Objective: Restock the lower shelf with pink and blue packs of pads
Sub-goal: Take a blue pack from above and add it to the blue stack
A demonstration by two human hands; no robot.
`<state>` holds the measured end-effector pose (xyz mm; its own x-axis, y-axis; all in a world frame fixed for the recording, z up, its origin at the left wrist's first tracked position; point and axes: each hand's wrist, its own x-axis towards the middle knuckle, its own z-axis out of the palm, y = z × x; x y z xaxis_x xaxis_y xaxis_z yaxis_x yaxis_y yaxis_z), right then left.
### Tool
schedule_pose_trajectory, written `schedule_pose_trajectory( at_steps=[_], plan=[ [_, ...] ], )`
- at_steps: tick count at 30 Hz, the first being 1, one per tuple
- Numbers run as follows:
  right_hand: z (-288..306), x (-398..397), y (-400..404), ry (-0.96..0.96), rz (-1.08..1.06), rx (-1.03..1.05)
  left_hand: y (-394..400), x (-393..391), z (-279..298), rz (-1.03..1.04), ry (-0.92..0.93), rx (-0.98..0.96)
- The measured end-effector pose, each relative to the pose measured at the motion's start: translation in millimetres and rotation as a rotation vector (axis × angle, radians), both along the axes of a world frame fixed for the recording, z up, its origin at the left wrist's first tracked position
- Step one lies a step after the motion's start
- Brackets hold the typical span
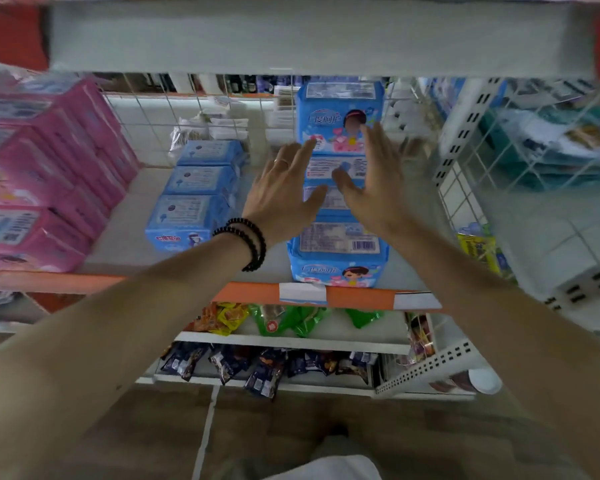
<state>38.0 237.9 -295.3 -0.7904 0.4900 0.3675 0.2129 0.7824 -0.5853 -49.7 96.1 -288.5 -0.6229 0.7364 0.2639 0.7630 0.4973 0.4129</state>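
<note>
Nearest, at the orange front lip of the shelf (pixel 250 291), a blue pack (pixel 338 258) lies flat and heads a row of blue packs running back toward the wire grid. Above the middle of that row the left hand (pixel 284 192) and right hand (pixel 374 181) hover with fingers straight and spread, holding nothing. To the left sits a shorter row of blue packs (pixel 198 195), and at the far left stacked pink packs (pixel 39 174). These soft, light, slick-wrapped packs probably squash easily, so flat palms on both sides would suit best.
</note>
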Motion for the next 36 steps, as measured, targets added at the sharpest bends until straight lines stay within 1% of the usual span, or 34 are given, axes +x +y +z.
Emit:
schedule_pose_trajectory(
  at_steps=[5,8,10,12,16,20,24,28,36],
  plan=[
    [20,37,-35,-0.037,0.001,0.067,-35,23,12,-0.076,0.085,0.007],
    [41,58,-72,-0.048,-0.063,0.158,-72,36,26,-0.125,0.133,0.042],
    [54,70,-102,-0.073,-0.092,0.186,-101,46,35,-0.150,0.131,0.083],
    [62,80,-136,-0.051,-0.096,0.203,-132,53,39,-0.162,0.149,0.116],
    [68,96,-197,-0.043,-0.089,0.208,-189,66,47,-0.183,0.206,0.124],
    [72,108,-235,-0.024,-0.110,0.191,-228,76,59,-0.183,0.233,0.166],
    [81,119,-256,0.019,-0.121,0.172,-256,81,67,-0.169,0.255,0.202],
    [89,131,-268,-0.007,-0.109,0.226,-270,89,73,-0.147,0.258,0.206],
    [113,170,-258,0.077,-0.082,0.258,-252,119,97,-0.122,0.301,0.228]
  ],
)
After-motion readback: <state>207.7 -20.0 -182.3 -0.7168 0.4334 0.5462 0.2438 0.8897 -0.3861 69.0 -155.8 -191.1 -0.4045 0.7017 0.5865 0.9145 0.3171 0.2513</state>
